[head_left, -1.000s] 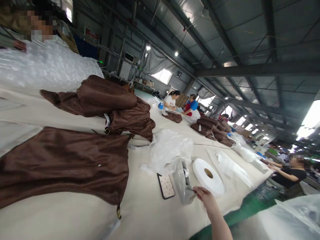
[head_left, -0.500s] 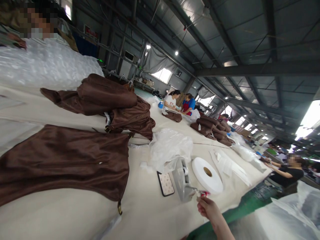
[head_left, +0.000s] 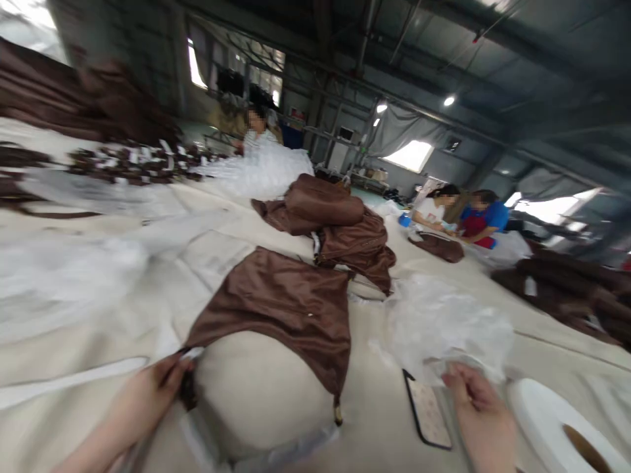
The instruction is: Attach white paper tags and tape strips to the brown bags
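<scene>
A brown leather-like handbag [head_left: 290, 295] lies flat before me, its curved edge toward me and a metal clasp [head_left: 338, 410] at its right corner. A strap wrapped in grey-white material [head_left: 286, 453] runs from that clasp along the near side. My left hand [head_left: 152, 387] is closed at the bag's left corner, pinching the strap end, where a white bit and dark hardware show. My right hand [head_left: 480, 407] is raised over the table with fingers pinched; a faint translucent edge by the fingertips is too blurred to name. It is between a phone [head_left: 428, 407] and a white tape roll [head_left: 557, 420].
More brown bags [head_left: 330, 203] are piled behind, with others at the right [head_left: 572, 289] and far left. Crumpled clear plastic [head_left: 444, 322] lies beyond the phone. Bubble wrap [head_left: 276, 171] sits at the back. Several people work across the table.
My view has swung left. My left hand has come into view at the bag's left corner. My right hand has left the tape dispenser's end and is now near the phone.
</scene>
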`<state>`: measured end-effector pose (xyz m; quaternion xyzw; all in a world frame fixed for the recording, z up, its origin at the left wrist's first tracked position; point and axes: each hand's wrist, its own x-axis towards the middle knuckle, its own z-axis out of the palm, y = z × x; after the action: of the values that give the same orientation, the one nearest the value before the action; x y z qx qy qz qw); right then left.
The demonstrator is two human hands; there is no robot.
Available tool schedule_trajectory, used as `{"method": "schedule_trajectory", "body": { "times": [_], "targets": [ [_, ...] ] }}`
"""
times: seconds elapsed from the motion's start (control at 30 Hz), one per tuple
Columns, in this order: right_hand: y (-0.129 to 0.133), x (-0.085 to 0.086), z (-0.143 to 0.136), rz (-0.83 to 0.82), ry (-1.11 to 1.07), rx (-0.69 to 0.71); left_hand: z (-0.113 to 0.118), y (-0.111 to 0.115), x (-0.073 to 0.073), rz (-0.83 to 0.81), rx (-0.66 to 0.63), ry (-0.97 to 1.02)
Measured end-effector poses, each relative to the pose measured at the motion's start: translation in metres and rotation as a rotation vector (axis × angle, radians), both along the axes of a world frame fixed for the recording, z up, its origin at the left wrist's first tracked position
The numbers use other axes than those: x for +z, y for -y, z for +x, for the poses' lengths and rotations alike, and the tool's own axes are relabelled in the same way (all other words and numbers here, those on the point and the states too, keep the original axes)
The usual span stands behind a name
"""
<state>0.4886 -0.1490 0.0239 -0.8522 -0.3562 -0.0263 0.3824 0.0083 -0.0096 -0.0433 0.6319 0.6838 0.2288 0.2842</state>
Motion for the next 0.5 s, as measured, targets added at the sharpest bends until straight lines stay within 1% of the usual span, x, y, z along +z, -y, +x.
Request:
{"method": "schedule_trajectory", "body": {
  "times": [0.07,0.13,0.17,0.2,0.23,0.27,0.3,0.37,0.43,0.5],
  "targets": [
    [-0.051,0.002,-0.059,0.01,-0.107,0.309,-0.01,0.008,0.002,-0.006,-0.043,0.008],
    [-0.089,0.003,-0.128,0.012,-0.268,0.667,-0.011,0.02,0.003,-0.093,-0.049,0.058],
    [-0.103,0.002,-0.162,0.003,-0.363,0.831,-0.01,0.025,0.003,-0.121,-0.047,0.086],
    [-0.113,0.0,-0.195,-0.014,-0.463,0.982,-0.008,0.031,0.002,-0.113,-0.038,0.107],
    [-0.12,-0.004,-0.225,-0.036,-0.581,1.105,-0.006,0.036,0.0,-0.094,-0.03,0.121],
    [-0.125,-0.009,-0.253,-0.062,-0.707,1.192,-0.005,0.04,-0.003,-0.064,-0.026,0.127],
    [-0.128,-0.016,-0.276,-0.095,-0.831,1.252,-0.004,0.044,-0.006,-0.033,-0.022,0.127],
    [-0.131,-0.034,-0.311,-0.162,-1.045,1.299,-0.002,0.051,-0.011,-0.007,-0.011,0.11],
    [-0.131,-0.055,-0.331,-0.239,-1.187,1.295,-0.001,0.054,-0.015,-0.006,0.0,0.075],
    [-0.13,-0.075,-0.34,-0.326,-1.263,1.273,0.0,0.055,-0.016,-0.016,0.004,0.043]
  ]
}}
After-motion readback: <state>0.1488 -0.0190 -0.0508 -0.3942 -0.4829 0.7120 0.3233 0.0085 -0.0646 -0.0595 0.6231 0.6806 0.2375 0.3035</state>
